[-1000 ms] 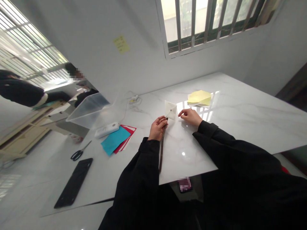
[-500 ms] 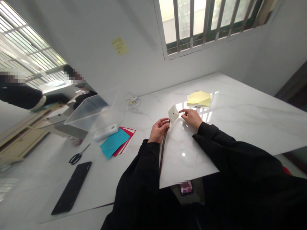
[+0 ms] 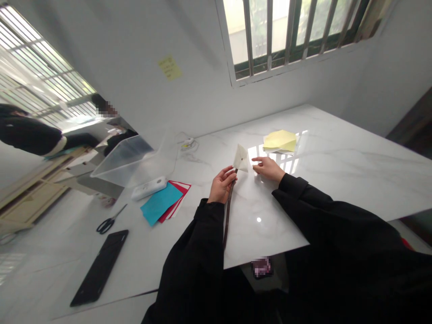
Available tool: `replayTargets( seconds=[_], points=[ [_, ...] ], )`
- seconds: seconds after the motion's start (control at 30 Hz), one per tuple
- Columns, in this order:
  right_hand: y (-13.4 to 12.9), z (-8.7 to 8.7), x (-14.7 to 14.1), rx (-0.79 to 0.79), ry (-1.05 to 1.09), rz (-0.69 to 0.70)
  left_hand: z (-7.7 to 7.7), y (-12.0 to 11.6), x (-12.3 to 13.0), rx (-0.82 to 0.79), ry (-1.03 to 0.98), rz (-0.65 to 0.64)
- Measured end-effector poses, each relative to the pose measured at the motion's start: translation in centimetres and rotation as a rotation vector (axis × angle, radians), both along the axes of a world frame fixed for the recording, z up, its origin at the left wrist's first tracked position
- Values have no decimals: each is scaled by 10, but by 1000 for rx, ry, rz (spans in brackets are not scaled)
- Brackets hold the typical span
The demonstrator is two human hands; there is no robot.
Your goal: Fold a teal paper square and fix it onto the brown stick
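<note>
some of the brown stick hides behind my pinching left hand; my right hand, fingers loosely parted, hangs beside the white paper; scissors lie leftward.

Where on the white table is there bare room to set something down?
The widest bare patch of the table lies right of the yellow sheets, beyond the right sleeve. A smaller one lies between the brown stick, that sleeve and the front edge. It is crowded left of the left hand: white device, blue sheet and red sheets sit close together.
</note>
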State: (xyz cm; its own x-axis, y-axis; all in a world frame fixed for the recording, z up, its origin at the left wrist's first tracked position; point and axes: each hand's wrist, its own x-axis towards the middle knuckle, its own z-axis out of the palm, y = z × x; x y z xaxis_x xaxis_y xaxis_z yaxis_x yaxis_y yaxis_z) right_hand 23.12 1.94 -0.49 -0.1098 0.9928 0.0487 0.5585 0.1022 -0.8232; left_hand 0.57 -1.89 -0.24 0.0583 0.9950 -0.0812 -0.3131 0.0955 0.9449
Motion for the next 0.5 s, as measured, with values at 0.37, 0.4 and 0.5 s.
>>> replayTargets(
  seconds=[0.37, 0.4, 0.5],
  points=[
    [-4, 5, -5, -65, 33, 46, 3, -1, 1, -18, -12, 41],
    [-4, 5, -4, -40, 14, -2, 4, -1, 1, -17, -5, 43],
    [-5, 7, -2, 70, -27, -109, 4, -2, 0, -3, 22, 34]
  ],
)
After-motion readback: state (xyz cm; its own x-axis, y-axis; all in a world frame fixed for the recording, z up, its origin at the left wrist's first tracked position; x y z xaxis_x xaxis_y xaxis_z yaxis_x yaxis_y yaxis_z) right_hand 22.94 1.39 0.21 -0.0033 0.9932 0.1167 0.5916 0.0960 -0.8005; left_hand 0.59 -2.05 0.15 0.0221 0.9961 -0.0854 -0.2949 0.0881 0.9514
